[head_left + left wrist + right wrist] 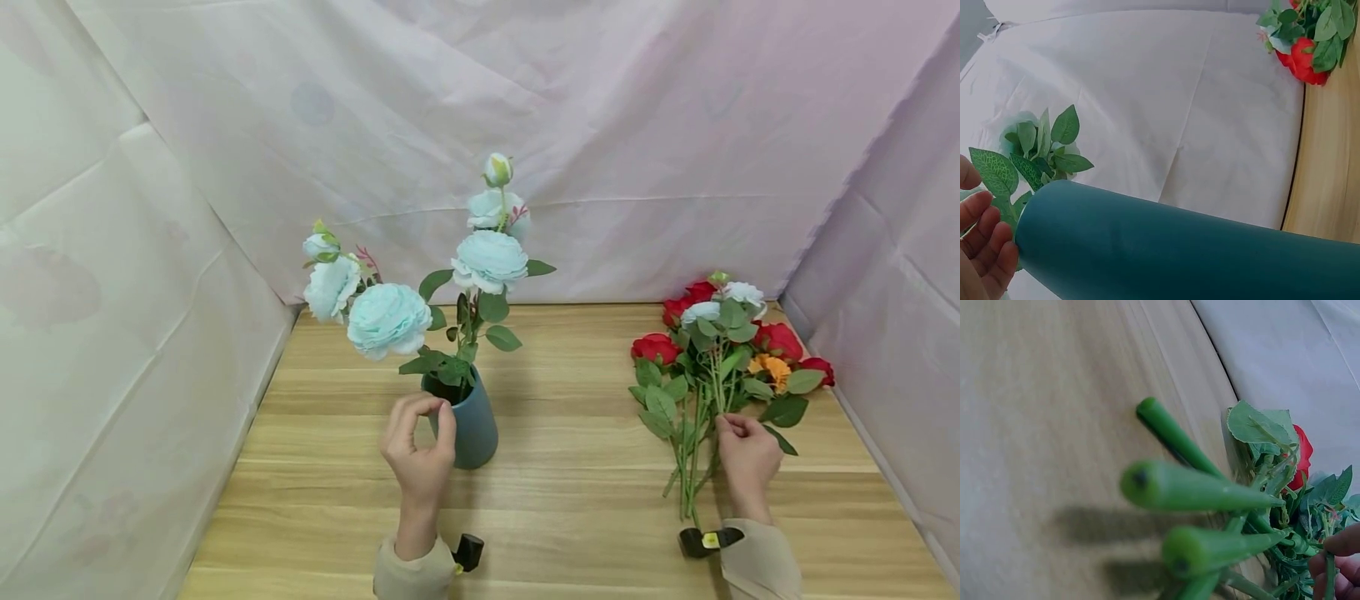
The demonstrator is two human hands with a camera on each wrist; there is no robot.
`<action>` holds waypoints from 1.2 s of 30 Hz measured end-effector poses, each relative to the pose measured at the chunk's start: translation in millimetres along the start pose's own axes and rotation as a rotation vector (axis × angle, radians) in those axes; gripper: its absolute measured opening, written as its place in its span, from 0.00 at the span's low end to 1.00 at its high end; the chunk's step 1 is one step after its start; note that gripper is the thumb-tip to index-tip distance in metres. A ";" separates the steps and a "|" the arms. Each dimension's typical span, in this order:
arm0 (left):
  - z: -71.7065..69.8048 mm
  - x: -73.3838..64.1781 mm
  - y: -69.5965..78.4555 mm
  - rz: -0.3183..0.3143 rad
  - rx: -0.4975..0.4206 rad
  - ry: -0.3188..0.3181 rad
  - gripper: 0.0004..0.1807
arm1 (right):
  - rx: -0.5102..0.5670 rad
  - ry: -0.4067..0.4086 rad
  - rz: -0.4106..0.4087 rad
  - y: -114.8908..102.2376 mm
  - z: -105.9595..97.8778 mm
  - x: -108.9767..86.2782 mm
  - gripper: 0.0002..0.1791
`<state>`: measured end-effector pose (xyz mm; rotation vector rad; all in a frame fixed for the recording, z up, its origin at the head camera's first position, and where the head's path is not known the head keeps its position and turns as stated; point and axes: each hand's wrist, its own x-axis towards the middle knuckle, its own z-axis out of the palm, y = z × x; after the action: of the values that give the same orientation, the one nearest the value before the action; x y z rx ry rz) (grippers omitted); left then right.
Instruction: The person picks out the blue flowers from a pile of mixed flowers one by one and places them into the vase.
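Note:
A blue-green vase [474, 425] stands on the table with two pale blue artificial flower sprays [491, 260] in it, one upright and one leaning left. My left hand [420, 446] is beside the vase's mouth, its fingers loosely bent. In the left wrist view those fingers [988, 250] are close to the rim of the vase [1179, 244], with nothing visible held. On the right, my right hand [746, 454] pinches a green stem [1329, 575] of a pale blue flower spray [703, 313]. That spray lies over a pile of artificial flowers.
The pile on the right holds several red flowers [780, 340] and an orange flower [772, 369], with bare stem ends [1166, 484] pointing toward me. Pale cloth [562, 125] hangs behind and at both sides of the wooden table [570, 500].

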<state>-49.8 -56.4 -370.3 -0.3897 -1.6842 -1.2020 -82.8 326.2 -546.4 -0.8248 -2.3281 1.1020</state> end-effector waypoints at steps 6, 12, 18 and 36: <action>-0.9 -12.0 -13.6 0.004 -0.032 -0.015 0.05 | 0.008 -0.015 0.011 -0.5 1.1 0.1 0.13; 1.5 -26.3 -22.3 0.007 -0.092 -0.053 0.04 | 0.031 0.016 -0.021 -0.6 3.5 0.1 0.12; 6.6 -33.8 -19.0 0.008 -0.127 -0.115 0.05 | 0.056 0.045 -0.044 -1.2 3.1 -0.9 0.12; 11.8 -17.8 7.7 0.006 -0.123 -0.154 0.08 | 0.243 0.123 -0.063 -17.0 3.1 -13.7 0.10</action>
<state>-42.4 -38.0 -381.5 -0.5743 -1.7427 -1.3027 -80.2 306.7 -536.4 -0.7031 -2.0553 1.2400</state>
